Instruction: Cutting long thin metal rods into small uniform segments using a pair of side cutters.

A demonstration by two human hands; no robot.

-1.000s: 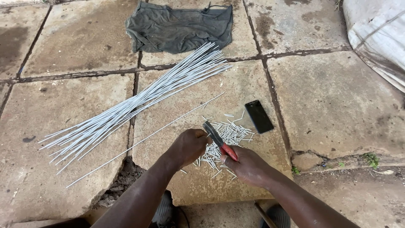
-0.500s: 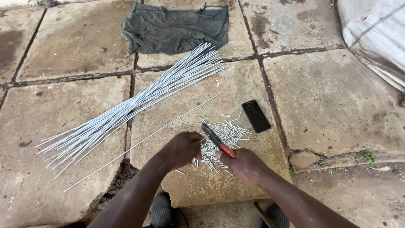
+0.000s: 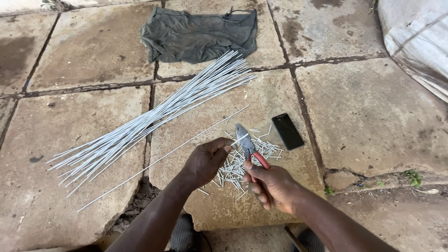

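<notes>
Outdoor ground of large, stained stone slabs (image 3: 373, 116) with dark, cracked joints; the person works on the central slab, seen from above.

Nearest, both forearms enter from the bottom edge. Right hand (image 3: 273, 186) is closed around the red handles of a pair of pliers (image 3: 247, 147), whose grey head points up and away, toward the far side. Left hand (image 3: 205, 161) is curled, thumb and fingertips pinching a short piece of white wire (image 3: 239, 139) that reaches across to the pliers' head; whether the jaws are biting the wire cannot be told.

Just under and beyond the hands lies a scattered heap of short cut wire pieces (image 3: 233, 170), spread on the slab to the right of the left hand. A single long wire (image 3: 158, 161) runs diagonally from near left to far right, passing behind the left hand.

Right of the heap, a black phone (image 3: 287, 131) lies flat on the slab, apart from the cut pieces.

Farther left, a bundle of long white wires (image 3: 154, 119) lies on the same diagonal, fanning at the near-left end.

Farthest, a dark grey cloth (image 3: 198, 35) lies crumpled across a joint. At far right, the edge of a white sack (image 3: 415, 42).
</notes>
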